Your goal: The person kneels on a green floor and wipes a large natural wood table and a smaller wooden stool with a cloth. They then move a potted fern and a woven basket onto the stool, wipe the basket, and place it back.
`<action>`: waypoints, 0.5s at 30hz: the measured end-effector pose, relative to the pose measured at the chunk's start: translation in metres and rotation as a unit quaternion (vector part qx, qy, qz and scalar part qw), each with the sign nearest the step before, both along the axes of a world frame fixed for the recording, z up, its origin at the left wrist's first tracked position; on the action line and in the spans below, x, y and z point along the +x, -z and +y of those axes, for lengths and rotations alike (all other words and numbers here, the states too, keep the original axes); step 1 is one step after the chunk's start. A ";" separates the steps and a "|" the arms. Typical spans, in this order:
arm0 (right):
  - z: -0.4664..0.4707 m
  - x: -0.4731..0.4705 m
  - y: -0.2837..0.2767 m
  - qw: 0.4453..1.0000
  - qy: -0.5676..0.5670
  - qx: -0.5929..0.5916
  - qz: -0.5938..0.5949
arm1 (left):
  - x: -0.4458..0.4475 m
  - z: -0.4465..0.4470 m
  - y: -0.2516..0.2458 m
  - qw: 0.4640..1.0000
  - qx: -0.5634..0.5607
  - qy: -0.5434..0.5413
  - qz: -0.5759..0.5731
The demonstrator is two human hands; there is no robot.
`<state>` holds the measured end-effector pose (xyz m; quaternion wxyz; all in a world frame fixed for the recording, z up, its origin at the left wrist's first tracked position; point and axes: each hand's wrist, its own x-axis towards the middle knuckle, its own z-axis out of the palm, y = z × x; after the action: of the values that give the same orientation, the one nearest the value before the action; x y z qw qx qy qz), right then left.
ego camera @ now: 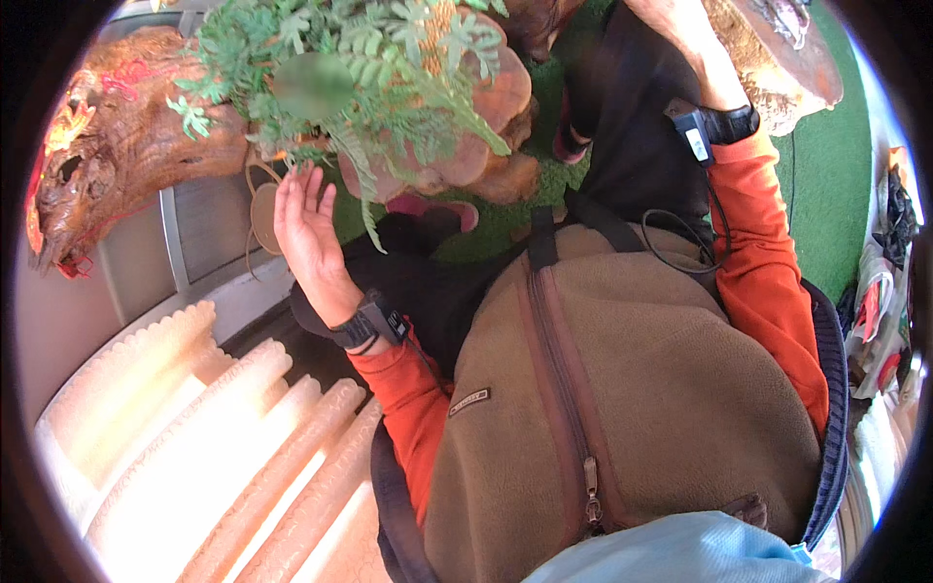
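Observation:
At the left, my left hand is raised with its palm showing and its fingers slightly bent and apart. Its fingertips are beside the lower edge of the green fern-like foliage, and nothing is seen held in it. The foliage spreads over a polished wooden slab with a wavy edge. My right forearm reaches past the top edge of the picture near a second wooden slab; my right hand is out of view. A strap with a small black device is on each wrist.
A glossy gnarled wood piece with red ornaments lies at the upper left. Scalloped curtains hang at the lower left. Green artificial turf covers the floor. Plastic bags are at the far right. A thin cable loops by my right sleeve.

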<state>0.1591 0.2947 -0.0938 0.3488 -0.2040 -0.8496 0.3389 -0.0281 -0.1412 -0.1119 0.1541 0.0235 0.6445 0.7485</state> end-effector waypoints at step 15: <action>0.014 0.175 0.072 0.946 0.319 0.038 -0.028 | 0.013 -0.008 0.038 0.919 -0.303 0.035 0.251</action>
<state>0.3343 0.3083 -0.1659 0.4228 -0.4602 -0.7616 0.1711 -0.0147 -0.1494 -0.1501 0.0131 0.1856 0.8568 0.4810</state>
